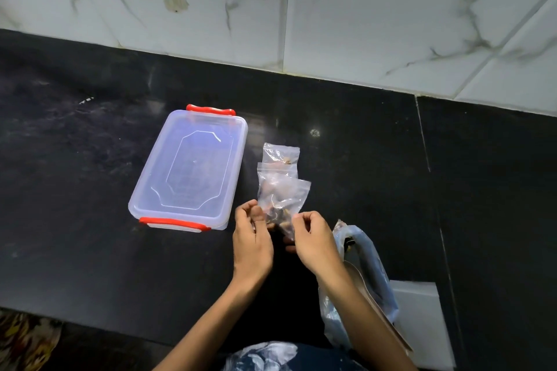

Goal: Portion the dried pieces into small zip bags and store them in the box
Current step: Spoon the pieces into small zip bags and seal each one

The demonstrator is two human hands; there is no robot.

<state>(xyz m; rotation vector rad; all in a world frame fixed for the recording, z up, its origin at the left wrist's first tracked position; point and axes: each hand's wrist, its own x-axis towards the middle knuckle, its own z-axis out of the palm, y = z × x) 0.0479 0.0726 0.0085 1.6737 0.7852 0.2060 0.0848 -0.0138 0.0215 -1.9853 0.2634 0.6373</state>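
At centre frame, a person's left hand [251, 236] and right hand [312, 239] pinch opposite lower edges of a small zip bag [283, 202] part-filled with dried pieces [278, 215], fingers curled round the thin film. Two more bags [280, 156] lie flat on the black counter [90, 159] just above it. The clear box [188, 169] with red clips sits left of centre, lid on. A larger blue-tinted bag [366, 265] lies at lower right. The pouch looks light, limp and slippery, its contents probably brittle; holding it at the stiffer zip strip seems wisest.
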